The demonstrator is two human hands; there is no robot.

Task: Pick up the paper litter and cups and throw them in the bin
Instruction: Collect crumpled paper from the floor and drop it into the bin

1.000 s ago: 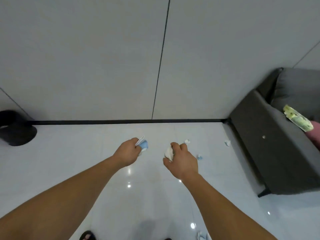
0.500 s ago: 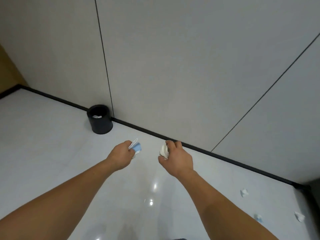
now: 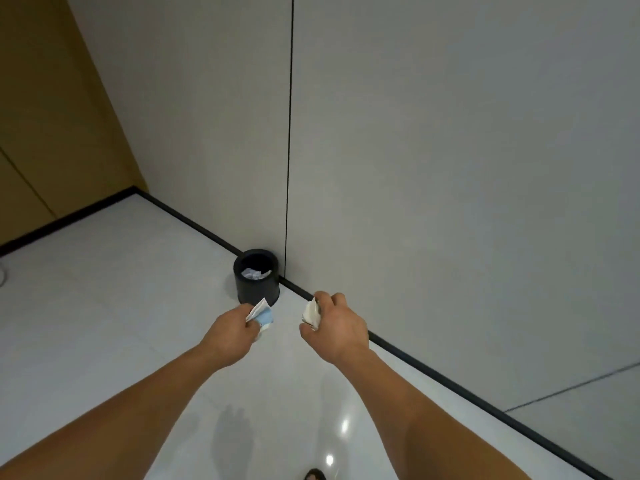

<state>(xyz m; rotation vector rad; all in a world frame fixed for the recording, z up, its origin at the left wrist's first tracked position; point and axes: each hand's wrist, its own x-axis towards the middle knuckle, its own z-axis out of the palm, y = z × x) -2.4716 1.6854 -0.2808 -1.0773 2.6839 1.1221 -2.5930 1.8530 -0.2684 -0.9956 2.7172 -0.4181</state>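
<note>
At the bottom edge, right of centre, a dark foot (image 3: 314, 475) just shows, too cropped to make out. It stands on the glossy pale floor (image 3: 104, 306), which carries two bright light spots near it.

Both bare forearms rise from the lower corners and converge toward mid-frame, elbows out of view, each held nearly straight. The left hand (image 3: 230, 329) sits just left of centre, back of the hand up, fingers curled under and pinching a scrap (image 3: 264, 315) at its far end. The scrap is part white, part light blue. Its white flat edge slants from lower left to upper right, pointing toward the bin, with the blue part just below it.

The right hand (image 3: 337, 332) sits just right of centre at about the same height, apart from the left, its back turned up and to the right. Thumb and curled fingers grip a crumpled white wad (image 3: 310, 311) on the hand's left side. The wad's long axis runs nearly up and down the frame, its top leaning slightly right.

Just beyond the hands, the black round bin (image 3: 258, 289) stands upright on the floor, mouth open upward, touching or nearly touching the dark skirting (image 3: 450, 379). In the picture the scrap's tip overlaps the bin's lower edge. White and pale litter (image 3: 256, 273) lies inside the bin.

Behind rises a grey wall (image 3: 450, 168) with a thin dark vertical seam above the bin. A tan panel (image 3: 41, 116) fills the upper left.
</note>
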